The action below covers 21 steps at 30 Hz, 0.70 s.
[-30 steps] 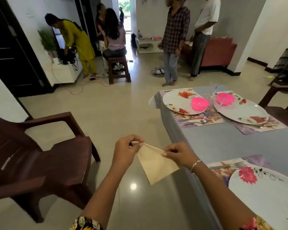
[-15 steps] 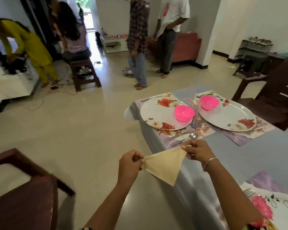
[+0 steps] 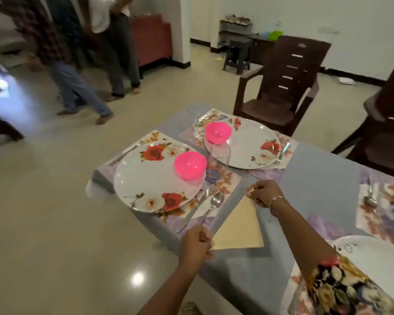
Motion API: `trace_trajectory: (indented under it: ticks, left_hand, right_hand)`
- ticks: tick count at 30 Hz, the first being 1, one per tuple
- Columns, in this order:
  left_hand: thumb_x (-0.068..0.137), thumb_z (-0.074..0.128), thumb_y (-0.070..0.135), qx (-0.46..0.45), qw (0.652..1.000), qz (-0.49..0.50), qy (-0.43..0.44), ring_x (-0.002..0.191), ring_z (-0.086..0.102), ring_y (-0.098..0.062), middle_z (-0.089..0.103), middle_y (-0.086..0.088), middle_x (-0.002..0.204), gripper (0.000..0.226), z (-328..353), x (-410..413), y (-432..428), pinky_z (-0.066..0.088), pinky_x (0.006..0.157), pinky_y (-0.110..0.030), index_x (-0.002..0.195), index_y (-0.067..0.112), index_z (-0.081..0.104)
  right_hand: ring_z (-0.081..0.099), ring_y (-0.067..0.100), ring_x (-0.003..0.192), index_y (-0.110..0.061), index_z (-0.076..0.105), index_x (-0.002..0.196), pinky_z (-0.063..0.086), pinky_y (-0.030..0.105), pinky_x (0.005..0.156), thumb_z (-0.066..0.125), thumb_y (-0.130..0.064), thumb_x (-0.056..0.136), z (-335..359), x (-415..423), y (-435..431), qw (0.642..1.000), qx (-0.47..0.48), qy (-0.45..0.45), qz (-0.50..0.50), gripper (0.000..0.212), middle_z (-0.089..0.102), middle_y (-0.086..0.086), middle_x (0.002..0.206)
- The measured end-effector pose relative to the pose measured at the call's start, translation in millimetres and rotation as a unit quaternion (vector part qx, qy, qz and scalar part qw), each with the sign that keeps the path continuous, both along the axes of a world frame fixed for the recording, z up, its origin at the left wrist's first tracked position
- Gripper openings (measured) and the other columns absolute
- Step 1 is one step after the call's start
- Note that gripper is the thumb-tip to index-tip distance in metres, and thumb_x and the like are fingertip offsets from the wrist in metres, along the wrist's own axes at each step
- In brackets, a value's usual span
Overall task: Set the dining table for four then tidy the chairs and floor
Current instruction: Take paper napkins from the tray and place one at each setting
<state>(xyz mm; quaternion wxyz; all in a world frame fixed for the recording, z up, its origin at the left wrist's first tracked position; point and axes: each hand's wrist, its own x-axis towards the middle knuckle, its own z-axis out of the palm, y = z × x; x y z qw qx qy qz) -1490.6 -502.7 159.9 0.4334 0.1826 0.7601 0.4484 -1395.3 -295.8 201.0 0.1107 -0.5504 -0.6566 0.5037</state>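
Note:
A beige napkin [image 3: 238, 228] folded into a triangle lies over the grey table [image 3: 316, 185] near its front-left edge. My left hand [image 3: 195, 245] pinches its near corner, and my right hand [image 3: 265, 193] pinches its far corner. Just left of the napkin, a spoon [image 3: 214, 202] and a knife lie on a floral placemat [image 3: 223, 180]. That mat carries a white rose-patterned plate [image 3: 150, 178] with a pink bowl [image 3: 190, 165] on it. Behind it sits a second plate [image 3: 248, 146] with another pink bowl [image 3: 217, 132] and a clear glass [image 3: 220, 153].
Two dark brown plastic chairs [image 3: 282, 85] [image 3: 384, 128] stand beyond the table's far side. Another place setting shows at the right edge, with a plate [image 3: 378, 255] near my right arm. Two people [image 3: 82, 64] stand on the tiled floor at the upper left. A small stool stands further back.
I have turned right toward the table. Both hands carried the folded napkin from over the floor to the tabletop, beside the nearest place setting. The chair at my left has left the view.

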Motion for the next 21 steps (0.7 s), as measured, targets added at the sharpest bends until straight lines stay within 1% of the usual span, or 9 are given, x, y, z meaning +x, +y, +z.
trace_trajectory:
  ticks: [3, 8, 10, 11, 13, 16, 18, 20, 21]
  left_hand:
    - [0.087, 0.058, -0.003, -0.025, 0.996, -0.080, 0.001, 0.079, 0.063, -0.024, 0.060, -0.007, 0.076, 0.028, -17, -9, 24, 0.057, 0.069, -0.035, 0.068, 0.017, 0.055]
    - [0.086, 0.062, 0.002, -0.030, 0.979, -0.192, 0.052, 0.082, 0.066, -0.020, 0.063, -0.003, 0.081, 0.014, -26, -29, 47, 0.056, 0.071, -0.024, 0.078, 0.014, 0.062]
    - [0.085, 0.060, -0.002, -0.033, 0.981, -0.193, 0.019, 0.077, 0.067, -0.019, 0.063, -0.002, 0.074, 0.022, -27, -35, 54, 0.058, 0.074, -0.028, 0.071, 0.016, 0.061]
    - [0.085, 0.059, -0.003, -0.036, 0.980, -0.195, 0.007, 0.074, 0.067, -0.019, 0.063, -0.001, 0.071, 0.027, -28, -36, 56, 0.058, 0.075, -0.032, 0.068, 0.017, 0.060]
    - [0.085, 0.057, -0.005, -0.047, 0.979, -0.198, -0.005, 0.075, 0.067, -0.022, 0.062, -0.001, 0.069, 0.030, -30, -38, 59, 0.058, 0.075, -0.037, 0.066, 0.018, 0.057]
    - [0.085, 0.053, -0.008, -0.059, 0.978, -0.198, -0.023, 0.081, 0.066, -0.027, 0.061, -0.004, 0.071, 0.031, -34, -38, 60, 0.057, 0.075, -0.044, 0.066, 0.017, 0.055]
    - [0.084, 0.050, -0.012, -0.049, 0.977, -0.201, -0.039, 0.072, 0.067, -0.024, 0.060, -0.005, 0.070, 0.034, -34, -38, 60, 0.057, 0.074, -0.046, 0.064, 0.015, 0.054]
    - [0.085, 0.049, -0.012, -0.037, 0.975, -0.216, -0.041, 0.060, 0.063, -0.014, 0.058, -0.003, 0.070, 0.034, -34, -39, 61, 0.058, 0.072, -0.043, 0.064, 0.015, 0.052]
    - [0.086, 0.050, -0.011, -0.032, 0.973, -0.228, -0.035, 0.060, 0.063, -0.014, 0.058, -0.003, 0.069, 0.033, -33, -40, 61, 0.058, 0.070, -0.041, 0.065, 0.015, 0.051]
  right_hand:
    - [0.048, 0.015, 0.043, -0.004, 0.061, 0.082, 0.037, 0.018, 0.042, 0.063, 0.005, 0.079, -9, -7, 15, 0.999, 0.002, -0.042, -0.033, 0.010, 0.053, 0.007, 0.056]
    - [0.054, 0.014, 0.044, -0.006, 0.061, 0.089, 0.044, 0.017, 0.043, 0.060, 0.002, 0.082, -22, -28, 23, 0.992, 0.010, -0.098, -0.076, 0.010, 0.060, 0.008, 0.066]
    - [0.062, 0.012, 0.057, -0.005, 0.063, 0.100, 0.051, 0.020, 0.059, 0.061, -0.002, 0.082, -29, -36, 26, 0.989, 0.032, -0.125, -0.077, 0.018, 0.066, 0.010, 0.079]
    - [0.065, 0.015, 0.076, -0.005, 0.062, 0.107, 0.051, 0.023, 0.073, 0.062, -0.004, 0.083, -33, -38, 25, 0.985, 0.054, -0.146, -0.077, 0.024, 0.067, 0.012, 0.094]
    - [0.059, 0.024, 0.107, -0.006, 0.060, 0.117, 0.043, 0.029, 0.090, 0.058, -0.004, 0.086, -35, -41, 14, 0.972, 0.117, -0.186, -0.085, 0.031, 0.061, 0.011, 0.119]
    - [0.052, 0.029, 0.115, -0.005, 0.058, 0.121, 0.039, 0.032, 0.094, 0.044, 0.005, 0.089, -47, -38, -27, 0.952, 0.204, -0.215, -0.073, 0.036, 0.054, 0.013, 0.127]
    - [0.044, 0.031, 0.127, -0.003, 0.049, 0.131, 0.033, 0.030, 0.105, 0.043, 0.006, 0.089, -62, -38, -56, 0.949, 0.220, -0.226, -0.014, 0.043, 0.044, 0.016, 0.139]
    - [0.025, 0.032, 0.140, -0.003, 0.033, 0.141, 0.017, 0.030, 0.114, 0.043, -0.011, 0.094, -78, -39, -75, 0.944, 0.213, -0.249, 0.042, 0.049, 0.023, 0.016, 0.152]
    - [0.014, 0.031, 0.144, -0.004, 0.024, 0.145, 0.006, 0.030, 0.114, 0.034, -0.028, 0.096, -84, -39, -80, 0.940, 0.202, -0.268, 0.060, 0.055, 0.012, 0.014, 0.155]
